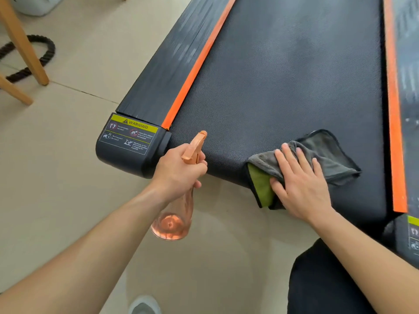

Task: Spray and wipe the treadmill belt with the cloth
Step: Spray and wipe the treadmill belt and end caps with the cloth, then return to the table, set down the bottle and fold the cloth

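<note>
The black treadmill belt (283,82) runs away from me, with an orange strip along each side. My left hand (179,171) grips the neck of a clear orange spray bottle (172,220), its orange nozzle pointing at the belt's near left corner. My right hand (299,180) lies flat with straight fingers on a folded grey cloth with a green underside (326,155). The cloth sits on the belt's near end, and its green corner hangs over the edge.
A black end cap with a yellow warning label (131,137) closes the treadmill's left rail. Wooden chair legs (25,53) and a thick black rope (43,55) are on the beige tiled floor at the left. My dark-clothed knee (322,284) is at the lower right.
</note>
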